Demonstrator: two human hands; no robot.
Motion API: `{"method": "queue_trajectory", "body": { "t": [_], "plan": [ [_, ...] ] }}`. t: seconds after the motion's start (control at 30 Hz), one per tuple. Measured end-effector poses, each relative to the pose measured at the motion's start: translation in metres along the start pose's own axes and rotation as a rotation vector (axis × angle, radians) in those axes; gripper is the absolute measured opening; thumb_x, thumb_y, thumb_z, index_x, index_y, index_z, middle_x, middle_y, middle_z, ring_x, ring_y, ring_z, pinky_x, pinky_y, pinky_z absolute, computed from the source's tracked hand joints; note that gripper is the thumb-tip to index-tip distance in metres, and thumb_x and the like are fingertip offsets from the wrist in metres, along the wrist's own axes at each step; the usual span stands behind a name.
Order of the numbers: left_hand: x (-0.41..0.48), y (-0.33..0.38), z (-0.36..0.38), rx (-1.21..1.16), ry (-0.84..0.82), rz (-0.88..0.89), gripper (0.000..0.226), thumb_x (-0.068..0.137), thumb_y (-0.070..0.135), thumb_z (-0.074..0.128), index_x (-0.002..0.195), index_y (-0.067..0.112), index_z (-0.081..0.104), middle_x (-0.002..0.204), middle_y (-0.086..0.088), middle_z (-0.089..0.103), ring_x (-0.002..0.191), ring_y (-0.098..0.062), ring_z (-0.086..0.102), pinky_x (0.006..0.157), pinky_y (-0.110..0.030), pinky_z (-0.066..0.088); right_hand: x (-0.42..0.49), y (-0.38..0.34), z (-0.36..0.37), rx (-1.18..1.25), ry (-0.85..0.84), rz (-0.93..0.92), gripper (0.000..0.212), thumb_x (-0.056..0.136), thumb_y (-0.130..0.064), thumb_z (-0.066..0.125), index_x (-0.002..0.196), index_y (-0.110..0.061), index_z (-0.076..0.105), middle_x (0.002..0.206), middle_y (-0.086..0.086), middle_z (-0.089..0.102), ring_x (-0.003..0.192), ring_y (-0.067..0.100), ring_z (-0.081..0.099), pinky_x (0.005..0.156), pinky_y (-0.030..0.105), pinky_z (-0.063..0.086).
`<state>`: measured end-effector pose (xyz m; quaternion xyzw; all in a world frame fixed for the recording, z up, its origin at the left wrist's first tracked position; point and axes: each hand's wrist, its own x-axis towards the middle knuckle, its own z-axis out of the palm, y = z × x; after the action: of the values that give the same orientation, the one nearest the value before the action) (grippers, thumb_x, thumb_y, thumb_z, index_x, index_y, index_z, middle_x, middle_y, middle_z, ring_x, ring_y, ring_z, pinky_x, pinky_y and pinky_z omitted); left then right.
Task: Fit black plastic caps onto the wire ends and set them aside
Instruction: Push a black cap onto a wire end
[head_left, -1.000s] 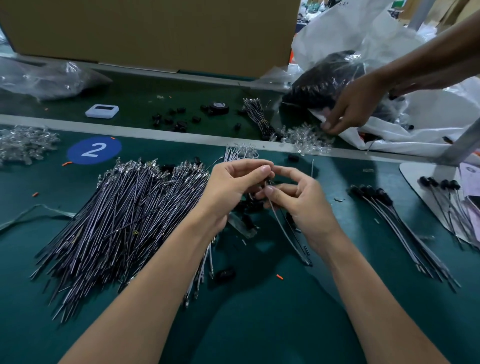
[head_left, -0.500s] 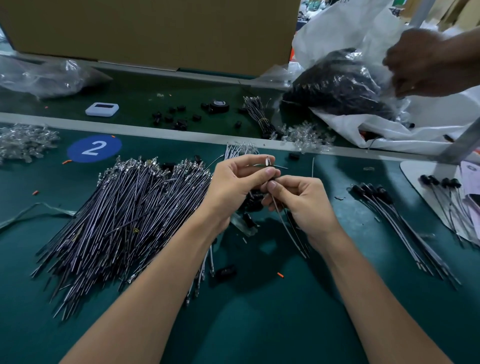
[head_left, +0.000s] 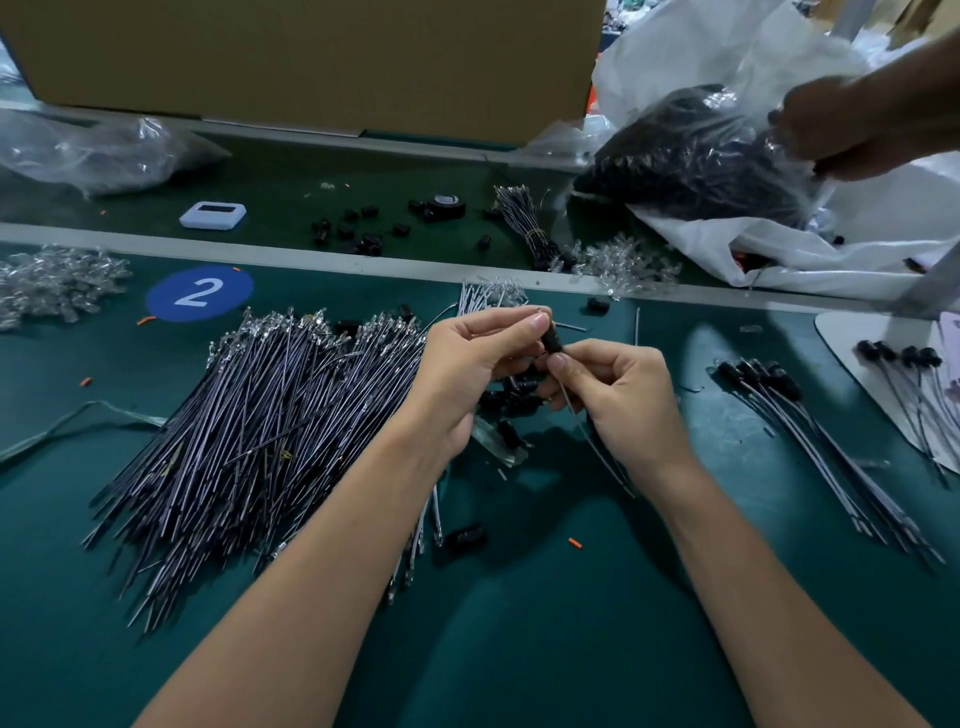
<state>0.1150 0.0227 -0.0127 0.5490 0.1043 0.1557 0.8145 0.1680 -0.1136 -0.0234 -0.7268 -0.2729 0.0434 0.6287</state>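
Observation:
My left hand (head_left: 467, 364) pinches a black plastic cap (head_left: 551, 340) at its upper end. My right hand (head_left: 618, 395) pinches the thin wire (head_left: 597, 447) just below the cap; the wire trails down behind that hand toward the mat. A big heap of uncapped wires (head_left: 260, 441) lies to the left of my hands. Loose black caps (head_left: 511, 397) sit on the mat under my hands. A row of capped wires (head_left: 810, 431) lies set aside at the right.
Another person's hand (head_left: 852, 130) reaches into a clear bag of black parts (head_left: 691, 161) at the back right. More capped wires (head_left: 904, 374) lie on a white board. Scattered caps (head_left: 363, 236), a tape roll (head_left: 445, 205), a white timer (head_left: 213, 214) and clear LED piles (head_left: 52, 283) sit farther back.
A black cap now shows between my fingertips on the wire end, where a bare wire tip stuck up before. The other person's hand lifted from the white bag to the clear bag.

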Motion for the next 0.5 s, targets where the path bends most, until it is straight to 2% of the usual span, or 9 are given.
{"method": "queue_trajectory", "body": {
  "t": [0.13,0.27,0.37,0.5],
  "plan": [
    [-0.0006,0.0011,-0.0003,0.020,-0.004,-0.011,0.022,0.055,0.026,0.084,0.076,0.017,0.080,0.080,-0.005,0.075,0.071,-0.013,0.068,0.079,-0.028,0.056,-0.0001,0.0012,0.0002,-0.013,0.008,-0.024,0.013,0.089,-0.006,0.067,0.083,-0.014,0.074,0.064,-0.005,0.071,0.055,0.006,0.063,0.059,0.016,0.047],
    [-0.0008,0.0023,0.0002,0.037,-0.002,-0.017,0.024,0.052,0.028,0.085,0.073,0.019,0.079,0.080,-0.004,0.075,0.072,-0.014,0.068,0.082,-0.031,0.054,0.0001,0.0031,0.0003,-0.021,0.008,-0.024,0.007,0.088,-0.007,0.068,0.088,-0.005,0.075,0.067,-0.001,0.073,0.055,0.008,0.067,0.056,0.013,0.047],
    [-0.0006,0.0031,-0.0019,0.037,-0.011,-0.016,0.020,0.053,0.028,0.085,0.071,0.021,0.079,0.076,-0.001,0.074,0.071,-0.012,0.067,0.075,-0.025,0.055,-0.0006,0.0013,0.0010,-0.005,-0.012,-0.030,0.008,0.087,-0.006,0.069,0.092,-0.001,0.074,0.075,0.003,0.075,0.062,0.009,0.070,0.061,0.015,0.051],
    [-0.0006,0.0020,-0.0019,-0.008,0.005,0.003,0.015,0.056,0.025,0.083,0.069,0.020,0.078,0.073,-0.001,0.072,0.068,-0.011,0.066,0.064,-0.019,0.053,-0.0009,-0.0003,0.0013,0.018,-0.007,-0.019,0.008,0.086,-0.004,0.070,0.092,0.000,0.072,0.074,-0.001,0.075,0.062,0.007,0.070,0.059,0.013,0.050]
  ]
}}
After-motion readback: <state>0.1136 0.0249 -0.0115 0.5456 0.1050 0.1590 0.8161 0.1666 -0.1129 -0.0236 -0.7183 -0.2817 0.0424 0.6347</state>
